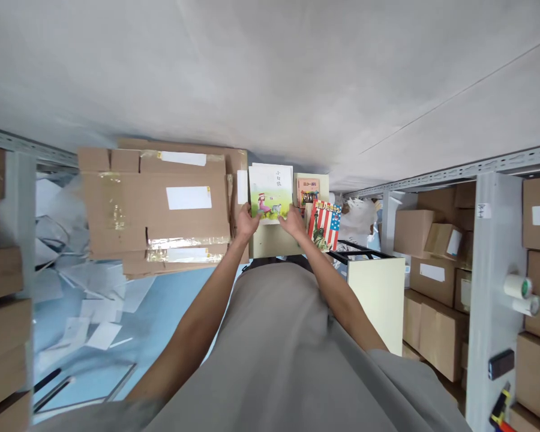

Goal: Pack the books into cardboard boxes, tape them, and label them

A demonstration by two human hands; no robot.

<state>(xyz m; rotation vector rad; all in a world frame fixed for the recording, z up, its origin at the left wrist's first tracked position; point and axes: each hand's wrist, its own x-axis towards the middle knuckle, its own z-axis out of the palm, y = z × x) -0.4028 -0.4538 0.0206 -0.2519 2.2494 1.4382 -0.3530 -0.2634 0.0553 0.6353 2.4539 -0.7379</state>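
Note:
Both my hands hold one thin white picture book (270, 191) with a green drawing on its cover, out in front of my chest. My left hand (246, 221) grips its lower left corner. My right hand (293, 221) grips its lower right corner. Just right of it stands a book with a stars-and-stripes cover (325, 224), and behind that a pale yellow book (309, 188). A cream board or box (270, 241) lies under the held book.
A stack of flattened cardboard boxes (155, 207) lies to the left. White paper slips litter the blue floor (103, 312). A cream cart panel (378, 297) stands right of me. Metal shelving (490, 270) with cartons, tape rolls (519, 288) and a utility knife (499, 407) fills the right side.

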